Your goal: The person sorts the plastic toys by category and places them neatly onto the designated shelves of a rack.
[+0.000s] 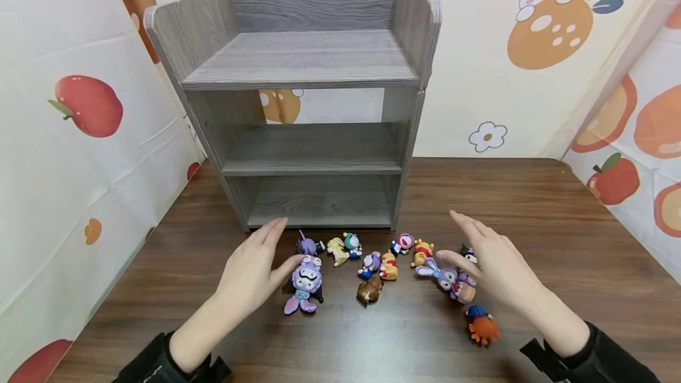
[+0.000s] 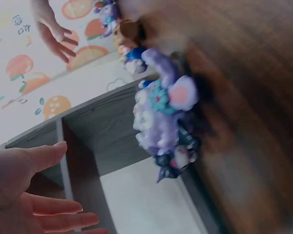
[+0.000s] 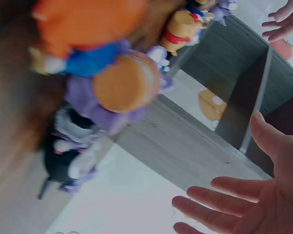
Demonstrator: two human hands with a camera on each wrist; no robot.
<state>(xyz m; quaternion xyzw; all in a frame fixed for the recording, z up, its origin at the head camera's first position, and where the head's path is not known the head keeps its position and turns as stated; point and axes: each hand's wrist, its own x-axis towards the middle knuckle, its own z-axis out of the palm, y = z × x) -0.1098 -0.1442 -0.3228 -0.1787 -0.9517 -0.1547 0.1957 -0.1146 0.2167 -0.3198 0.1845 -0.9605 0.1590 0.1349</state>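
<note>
In the head view my left hand [image 1: 255, 265], fingers fairly straight and holding nothing, hovers left of a purple rabbit-eared figurine [image 1: 306, 281]. A darker purple figurine [image 1: 308, 245] lies just behind that one. My right hand [image 1: 497, 262] hangs with spread fingers over the right-hand figures and partly hides a black-and-white one [image 1: 468, 253]. Beneath it are a purple long-eared rabbit figurine [image 1: 444, 273] and an orange crab-like figurine [image 1: 483, 327] with a blue top. Between the hands lie yellow bear figurines [image 1: 389, 266], a brown figurine [image 1: 369, 290] and several other small ones.
Behind the figurines stands a grey wood-grain shelf unit [image 1: 314, 84] with three levels and an open back at the middle one. It rests on a brown wooden table [image 1: 511, 188]. White cloth printed with fruit [image 1: 90, 105] encloses the sides and back.
</note>
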